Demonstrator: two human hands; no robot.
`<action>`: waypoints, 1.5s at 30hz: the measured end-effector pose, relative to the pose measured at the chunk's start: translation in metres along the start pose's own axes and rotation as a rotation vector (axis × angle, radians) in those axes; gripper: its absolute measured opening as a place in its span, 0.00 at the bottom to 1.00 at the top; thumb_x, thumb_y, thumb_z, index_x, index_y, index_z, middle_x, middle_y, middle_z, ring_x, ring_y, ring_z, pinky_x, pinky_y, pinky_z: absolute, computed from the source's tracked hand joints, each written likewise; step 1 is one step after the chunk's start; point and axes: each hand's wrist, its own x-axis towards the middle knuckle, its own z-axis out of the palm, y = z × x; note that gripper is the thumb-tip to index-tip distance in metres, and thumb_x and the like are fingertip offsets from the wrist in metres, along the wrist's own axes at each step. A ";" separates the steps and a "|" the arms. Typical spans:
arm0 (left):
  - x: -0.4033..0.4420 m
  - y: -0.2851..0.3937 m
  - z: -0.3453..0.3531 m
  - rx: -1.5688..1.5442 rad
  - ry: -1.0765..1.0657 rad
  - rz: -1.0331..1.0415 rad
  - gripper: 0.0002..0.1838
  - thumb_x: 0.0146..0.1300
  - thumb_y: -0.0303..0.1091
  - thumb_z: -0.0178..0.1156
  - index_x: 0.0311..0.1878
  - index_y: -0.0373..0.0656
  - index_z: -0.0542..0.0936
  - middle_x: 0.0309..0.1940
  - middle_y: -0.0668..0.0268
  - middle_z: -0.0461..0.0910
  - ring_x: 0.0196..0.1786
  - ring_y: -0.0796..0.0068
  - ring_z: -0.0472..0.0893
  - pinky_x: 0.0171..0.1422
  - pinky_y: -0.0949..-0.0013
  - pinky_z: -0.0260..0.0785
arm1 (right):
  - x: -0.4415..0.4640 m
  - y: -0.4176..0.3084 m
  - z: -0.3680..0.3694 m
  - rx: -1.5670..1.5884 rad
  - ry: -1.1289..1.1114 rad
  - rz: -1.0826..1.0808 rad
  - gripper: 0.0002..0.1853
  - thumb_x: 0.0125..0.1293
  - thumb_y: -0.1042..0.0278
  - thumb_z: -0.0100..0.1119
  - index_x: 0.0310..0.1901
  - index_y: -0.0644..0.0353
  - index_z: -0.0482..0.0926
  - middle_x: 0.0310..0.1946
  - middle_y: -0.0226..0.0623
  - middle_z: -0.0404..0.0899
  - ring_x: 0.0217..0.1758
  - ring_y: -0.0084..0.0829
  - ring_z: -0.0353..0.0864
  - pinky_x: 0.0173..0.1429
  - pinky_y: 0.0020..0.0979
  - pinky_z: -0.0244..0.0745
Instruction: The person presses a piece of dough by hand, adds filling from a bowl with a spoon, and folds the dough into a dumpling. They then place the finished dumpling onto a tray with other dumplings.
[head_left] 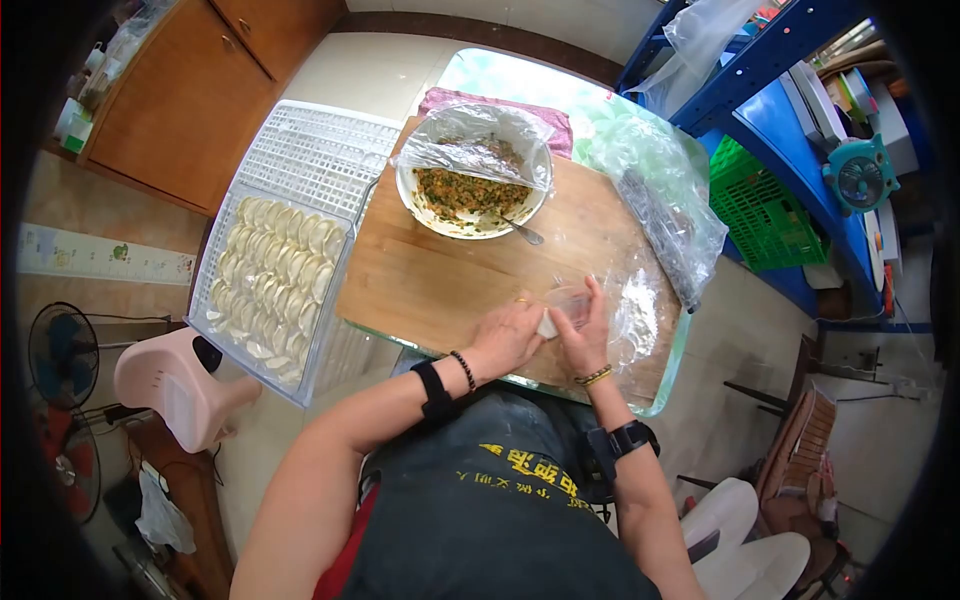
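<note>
My left hand [508, 338] is closed, its fingertips pinching a small white piece of dough [547, 325] just above the wooden board [440, 280]. From the other side my right hand [585, 335] has its thumb against the same dough, with the forefinger stretched upward. A clear plastic item [570, 299] shows just behind the dough, partly covered by the right fingers; its exact kind is unclear. Farther back on the board stands a white bowl [410, 203] of chopped filling [465, 195], half covered by plastic film [465, 130]. A metal spoon [526, 234] leans out of it.
White flour [638, 315] lies right of my hands, beside a plastic bag [670, 210] along the board's edge. At left, a clear tray [330, 335] holds rows of dumplings [275, 265], near a white grid rack [310, 150]. A pink stool [165, 385] stands below.
</note>
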 end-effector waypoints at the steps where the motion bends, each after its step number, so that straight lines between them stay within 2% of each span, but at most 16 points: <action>1: 0.004 0.000 0.002 0.001 0.003 0.000 0.18 0.57 0.34 0.63 0.50 0.39 0.74 0.43 0.54 0.74 0.42 0.52 0.77 0.44 0.56 0.72 | -0.001 -0.002 -0.008 0.164 0.045 0.116 0.39 0.55 0.66 0.70 0.67 0.63 0.62 0.54 0.47 0.74 0.54 0.41 0.76 0.58 0.39 0.71; 3: 0.009 0.002 0.004 0.067 -0.139 0.057 0.16 0.57 0.29 0.61 0.49 0.39 0.74 0.42 0.52 0.74 0.45 0.50 0.77 0.46 0.54 0.71 | -0.003 -0.006 -0.020 0.325 0.093 0.224 0.38 0.56 0.67 0.70 0.67 0.62 0.63 0.53 0.50 0.75 0.52 0.46 0.78 0.56 0.40 0.74; 5: 0.006 0.001 0.002 -0.045 -0.093 0.063 0.16 0.56 0.27 0.60 0.49 0.39 0.74 0.43 0.52 0.74 0.45 0.49 0.77 0.47 0.54 0.71 | -0.013 -0.010 -0.030 0.084 0.131 -0.028 0.35 0.56 0.72 0.67 0.66 0.62 0.64 0.54 0.49 0.75 0.53 0.45 0.78 0.57 0.39 0.73; 7: -0.003 -0.004 0.000 -0.160 -0.050 0.066 0.17 0.56 0.25 0.58 0.50 0.38 0.74 0.43 0.51 0.74 0.45 0.48 0.76 0.48 0.54 0.70 | -0.024 -0.019 -0.033 -0.017 0.084 -0.077 0.35 0.55 0.71 0.67 0.66 0.61 0.66 0.54 0.49 0.75 0.54 0.46 0.76 0.58 0.41 0.70; 10: -0.017 -0.015 -0.003 -0.263 0.085 0.077 0.17 0.55 0.22 0.57 0.50 0.38 0.74 0.43 0.51 0.74 0.45 0.48 0.76 0.49 0.54 0.70 | -0.038 -0.025 -0.012 -0.532 -0.074 -0.345 0.36 0.55 0.60 0.66 0.66 0.59 0.66 0.55 0.48 0.72 0.56 0.49 0.71 0.58 0.46 0.63; 14: -0.025 -0.016 -0.003 -0.224 0.095 -0.024 0.18 0.54 0.25 0.60 0.50 0.38 0.74 0.41 0.52 0.75 0.45 0.49 0.76 0.49 0.55 0.71 | -0.033 -0.017 0.012 -0.695 0.041 -0.282 0.41 0.55 0.52 0.67 0.67 0.61 0.63 0.55 0.47 0.71 0.56 0.48 0.71 0.56 0.44 0.65; 17: -0.019 -0.006 -0.009 -0.182 0.057 -0.075 0.19 0.54 0.28 0.63 0.50 0.39 0.75 0.41 0.52 0.75 0.45 0.51 0.77 0.48 0.57 0.71 | -0.013 -0.003 0.009 -0.629 0.060 -0.236 0.44 0.53 0.46 0.67 0.67 0.60 0.62 0.52 0.46 0.72 0.54 0.45 0.72 0.55 0.46 0.63; 21: -0.004 0.004 0.001 -0.151 0.027 -0.065 0.13 0.58 0.31 0.60 0.47 0.41 0.75 0.41 0.53 0.75 0.45 0.50 0.77 0.48 0.53 0.71 | 0.001 0.008 0.001 -0.467 0.067 -0.102 0.46 0.51 0.48 0.70 0.68 0.60 0.61 0.53 0.48 0.73 0.54 0.45 0.73 0.56 0.45 0.64; 23: 0.005 0.000 0.008 -0.103 -0.044 -0.041 0.14 0.57 0.29 0.60 0.47 0.41 0.75 0.41 0.53 0.74 0.45 0.50 0.77 0.48 0.54 0.71 | 0.005 0.015 -0.004 -0.178 0.102 0.032 0.43 0.53 0.53 0.70 0.68 0.60 0.62 0.54 0.50 0.73 0.55 0.48 0.73 0.58 0.45 0.65; 26: 0.009 -0.008 0.015 -0.105 -0.104 0.000 0.15 0.56 0.27 0.60 0.47 0.40 0.75 0.42 0.52 0.73 0.44 0.49 0.77 0.47 0.55 0.71 | 0.001 0.004 -0.020 -0.076 0.168 0.057 0.40 0.54 0.60 0.69 0.68 0.60 0.63 0.53 0.52 0.73 0.56 0.49 0.73 0.59 0.44 0.65; 30: -0.002 -0.013 0.005 -0.242 0.052 0.026 0.14 0.55 0.25 0.58 0.47 0.39 0.74 0.42 0.52 0.73 0.44 0.47 0.76 0.48 0.53 0.71 | -0.020 -0.007 -0.025 -0.281 0.084 -0.217 0.38 0.55 0.62 0.67 0.68 0.59 0.65 0.54 0.52 0.72 0.57 0.49 0.72 0.60 0.45 0.64; 32: -0.012 -0.020 0.008 -0.217 0.059 0.008 0.15 0.55 0.26 0.59 0.47 0.39 0.74 0.42 0.52 0.73 0.44 0.48 0.76 0.47 0.54 0.71 | -0.033 -0.015 -0.012 -0.601 -0.109 -0.318 0.38 0.56 0.60 0.66 0.68 0.60 0.63 0.56 0.51 0.71 0.58 0.49 0.70 0.61 0.47 0.62; 35: -0.022 -0.015 0.003 -0.175 0.047 -0.042 0.17 0.54 0.29 0.62 0.47 0.39 0.75 0.41 0.53 0.73 0.44 0.49 0.77 0.47 0.54 0.71 | -0.037 -0.005 0.009 -0.765 0.009 -0.276 0.40 0.56 0.55 0.66 0.68 0.60 0.62 0.58 0.50 0.70 0.58 0.48 0.69 0.61 0.47 0.61; 39: -0.019 0.000 -0.001 -0.090 0.027 -0.078 0.20 0.52 0.35 0.66 0.48 0.40 0.74 0.39 0.54 0.74 0.44 0.51 0.78 0.46 0.56 0.71 | -0.010 -0.001 0.000 -0.655 0.034 -0.151 0.42 0.56 0.50 0.66 0.68 0.60 0.62 0.58 0.50 0.70 0.57 0.48 0.70 0.59 0.48 0.61; 43: -0.002 0.014 0.004 -0.052 -0.052 -0.079 0.18 0.54 0.34 0.65 0.47 0.39 0.73 0.40 0.53 0.75 0.43 0.50 0.78 0.45 0.55 0.71 | 0.009 0.016 -0.011 -0.413 0.094 -0.007 0.42 0.55 0.53 0.68 0.68 0.61 0.62 0.56 0.51 0.71 0.57 0.50 0.71 0.60 0.47 0.62; 45: 0.010 0.004 0.020 0.009 -0.122 0.083 0.14 0.56 0.30 0.61 0.45 0.39 0.72 0.42 0.51 0.75 0.43 0.49 0.78 0.44 0.53 0.72 | 0.010 0.019 -0.018 -0.269 0.149 -0.011 0.41 0.55 0.55 0.68 0.68 0.61 0.62 0.56 0.52 0.72 0.57 0.50 0.71 0.61 0.46 0.63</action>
